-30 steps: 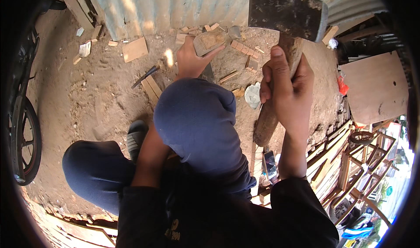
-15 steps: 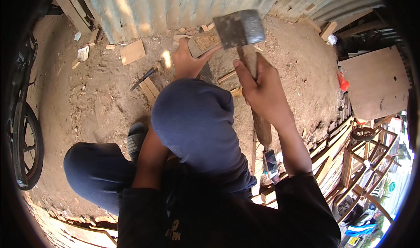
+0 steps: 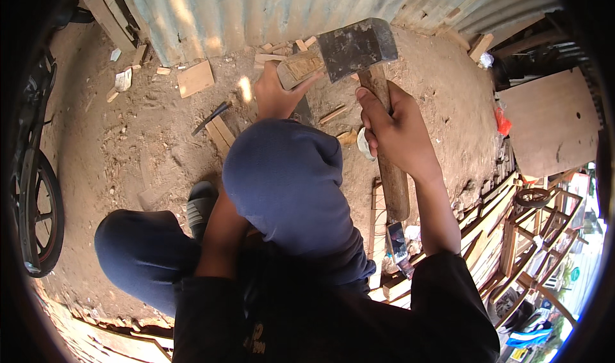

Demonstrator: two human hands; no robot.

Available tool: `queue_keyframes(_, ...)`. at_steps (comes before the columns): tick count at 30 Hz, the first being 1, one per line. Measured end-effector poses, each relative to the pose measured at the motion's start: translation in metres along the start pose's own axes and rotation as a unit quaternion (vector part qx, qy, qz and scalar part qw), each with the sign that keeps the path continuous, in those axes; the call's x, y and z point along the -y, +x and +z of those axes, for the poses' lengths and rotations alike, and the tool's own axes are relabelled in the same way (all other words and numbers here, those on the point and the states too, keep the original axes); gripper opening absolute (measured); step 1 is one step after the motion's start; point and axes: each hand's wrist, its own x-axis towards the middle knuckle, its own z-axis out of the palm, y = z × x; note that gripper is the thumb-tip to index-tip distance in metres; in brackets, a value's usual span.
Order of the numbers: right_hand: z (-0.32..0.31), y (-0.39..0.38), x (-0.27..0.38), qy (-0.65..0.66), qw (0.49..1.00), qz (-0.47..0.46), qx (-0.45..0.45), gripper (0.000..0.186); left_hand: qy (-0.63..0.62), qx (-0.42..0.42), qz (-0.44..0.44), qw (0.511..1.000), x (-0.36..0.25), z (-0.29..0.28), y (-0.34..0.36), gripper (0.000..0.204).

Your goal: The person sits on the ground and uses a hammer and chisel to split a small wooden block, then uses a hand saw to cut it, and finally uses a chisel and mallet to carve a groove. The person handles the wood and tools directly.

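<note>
My left hand (image 3: pixel 275 95) grips a small wooden block (image 3: pixel 299 66) beyond my raised knee (image 3: pixel 278 171), its fingers wrapped around the side. In my right hand (image 3: pixel 401 134) is a hatchet-like tool, its dark, wide steel head (image 3: pixel 355 49) just beside the block at the upper right; whether they touch I cannot tell. The tool's worn wooden handle (image 3: pixel 394 190) runs down below my fist. A dark tapered bar (image 3: pixel 210 118) and light wood strips (image 3: pixel 221 132) lie on the dirt left of my knee, near my sandal (image 3: pixel 200 206).
A corrugated metal wall (image 3: pixel 256 14) stands at the back, with wood scraps (image 3: pixel 195 78) before it. A bicycle or motorbike wheel (image 3: pixel 45 212) is at far left. At right are a plywood sheet (image 3: pixel 548 123), stacked timber (image 3: pixel 480 235) and a phone (image 3: pixel 398 251).
My right hand has moved left with the tool, and its head has dropped from the upper right to beside the block. My left hand still holds the block in about the same place.
</note>
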Motion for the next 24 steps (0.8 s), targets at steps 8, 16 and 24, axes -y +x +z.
queue_keyframes(8,0.011,-0.003,-0.011,0.035,0.994,-0.092,-0.043,0.021,0.012,0.010,-0.014,1.000,-0.007,-0.002,-0.004,0.058)
queue_keyframes(16,0.000,-0.022,0.024,0.121,0.986,-0.082,-0.082,0.021,0.024,0.008,-0.007,1.000,-0.005,-0.003,-0.005,0.059)
queue_keyframes(24,0.004,-0.002,-0.008,-0.058,0.998,0.003,-0.021,0.028,0.000,0.016,-0.030,0.999,-0.008,-0.003,0.000,0.057)
